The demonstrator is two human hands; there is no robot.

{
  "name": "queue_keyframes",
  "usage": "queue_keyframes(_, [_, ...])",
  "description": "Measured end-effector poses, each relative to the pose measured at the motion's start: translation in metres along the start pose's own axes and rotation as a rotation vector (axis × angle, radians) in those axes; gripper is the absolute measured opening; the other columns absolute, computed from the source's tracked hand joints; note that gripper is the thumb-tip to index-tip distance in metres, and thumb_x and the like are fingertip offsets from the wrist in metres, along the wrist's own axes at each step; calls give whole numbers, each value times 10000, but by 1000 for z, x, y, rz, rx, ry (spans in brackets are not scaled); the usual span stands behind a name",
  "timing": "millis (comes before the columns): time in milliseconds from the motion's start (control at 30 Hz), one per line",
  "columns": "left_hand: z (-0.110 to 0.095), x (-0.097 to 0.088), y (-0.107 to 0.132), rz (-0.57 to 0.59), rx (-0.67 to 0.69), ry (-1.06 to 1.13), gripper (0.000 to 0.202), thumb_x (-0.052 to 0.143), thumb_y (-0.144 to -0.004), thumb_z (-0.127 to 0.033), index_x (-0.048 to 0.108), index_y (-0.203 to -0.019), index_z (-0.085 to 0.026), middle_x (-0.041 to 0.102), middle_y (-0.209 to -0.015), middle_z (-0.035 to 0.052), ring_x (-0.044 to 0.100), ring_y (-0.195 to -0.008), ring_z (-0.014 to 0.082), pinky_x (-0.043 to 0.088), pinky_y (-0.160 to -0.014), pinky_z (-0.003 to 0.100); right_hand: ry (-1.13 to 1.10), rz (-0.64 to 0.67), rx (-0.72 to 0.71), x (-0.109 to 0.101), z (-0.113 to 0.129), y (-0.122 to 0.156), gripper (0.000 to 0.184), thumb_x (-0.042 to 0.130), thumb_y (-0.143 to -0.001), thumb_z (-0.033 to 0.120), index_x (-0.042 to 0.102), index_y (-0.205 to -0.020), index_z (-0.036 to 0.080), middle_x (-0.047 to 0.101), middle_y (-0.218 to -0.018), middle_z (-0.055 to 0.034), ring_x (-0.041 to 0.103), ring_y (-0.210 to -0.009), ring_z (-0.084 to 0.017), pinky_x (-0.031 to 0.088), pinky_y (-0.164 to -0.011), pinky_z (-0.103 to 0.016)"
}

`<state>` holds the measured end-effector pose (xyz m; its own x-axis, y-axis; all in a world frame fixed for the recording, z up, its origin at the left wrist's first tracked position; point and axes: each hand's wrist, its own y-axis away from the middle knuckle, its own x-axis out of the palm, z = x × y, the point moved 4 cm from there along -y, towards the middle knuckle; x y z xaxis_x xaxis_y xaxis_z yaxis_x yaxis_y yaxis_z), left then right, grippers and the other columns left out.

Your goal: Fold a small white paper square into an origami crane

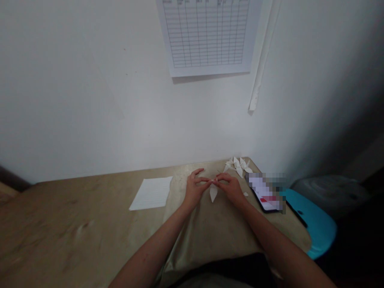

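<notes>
A small folded white paper piece (213, 193) hangs between my two hands, its pointed end toward me. My left hand (196, 186) pinches its upper edge with thumb and index finger, while the other fingers spread away. From the other side, the fingertips of my right hand (229, 187) close on the same piece. The top of the paper is covered by my fingers. Just beyond my right hand lie several folded white paper shapes (237, 165), like paper cranes, in a cluster at the table's far right corner.
Lined white sheets (152, 193) lie left of my hands on the brown-covered table (99, 216). A phone (267, 200), partly pixelated, rests near the right edge, and a small paper scrap (246, 194) lies beside it. A blue stool (321, 218) stands beyond that edge. A printed chart (210, 36) hangs on the wall.
</notes>
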<state>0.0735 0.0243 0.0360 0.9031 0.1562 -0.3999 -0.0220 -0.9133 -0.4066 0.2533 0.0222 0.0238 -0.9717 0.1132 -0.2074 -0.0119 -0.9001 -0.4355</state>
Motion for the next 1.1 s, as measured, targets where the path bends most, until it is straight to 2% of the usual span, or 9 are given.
queue_keyframes(267, [0, 2, 2, -9, 5, 11, 49, 815, -734, -278, 791, -762, -245, 626, -1324, 56, 546, -1260, 243, 400, -1118, 424, -8, 6, -6, 0, 2, 2, 255, 755, -751, 486, 745, -745, 230, 734, -913, -56, 657, -960, -248, 480, -941, -415])
queue_keyframes(400, [1, 2, 2, 5, -5, 2, 40, 801, -749, -267, 790, -775, -238, 630, -1320, 66, 550, -1260, 241, 398, -1125, 429, -11, 6, 2, 1, -3, 0, 243, 754, -754, 484, 753, -747, 242, 736, -890, -46, 656, -968, -246, 464, -970, -423])
queue_keyframes(500, [2, 3, 1, 17, -14, 8, 51, 783, -772, -278, 796, -805, -241, 631, -1324, 71, 558, -1253, 237, 392, -1131, 435, 3, -27, -2, 1, -8, -2, 251, 738, -763, 495, 753, -725, 248, 736, -883, -53, 655, -963, -250, 483, -935, -422])
queue_keyframes(600, [4, 3, 0, 21, -16, 3, 66, 770, -786, -281, 804, -837, -258, 630, -1333, 64, 558, -1253, 238, 397, -1126, 435, 38, -54, -29, 0, -11, -3, 255, 715, -783, 496, 745, -741, 246, 737, -876, -53, 652, -932, -244, 498, -897, -413])
queue_keyframes(767, [10, 2, -3, 11, -21, -40, 84, 737, -812, -273, 810, -854, -275, 648, -1314, 53, 570, -1235, 239, 407, -1114, 445, 73, -39, -87, -1, -11, -4, 231, 701, -810, 463, 736, -791, 236, 720, -907, -60, 638, -953, -238, 484, -926, -411])
queue_keyframes(967, [12, 4, -4, 23, -12, -88, 52, 807, -748, -286, 801, -791, -258, 653, -1311, 60, 570, -1225, 252, 426, -1094, 464, 88, -29, -97, 1, -10, -2, 226, 678, -834, 441, 725, -819, 221, 658, -1018, -79, 606, -1027, -228, 478, -947, -395])
queue_keyframes(1100, [7, 3, -3, 43, 21, -116, 48, 815, -742, -280, 797, -781, -260, 636, -1332, 56, 567, -1228, 260, 428, -1091, 473, 95, 13, -102, 4, -10, 0, 214, 685, -838, 435, 737, -823, 227, 653, -1015, -73, 594, -1030, -225, 463, -959, -401])
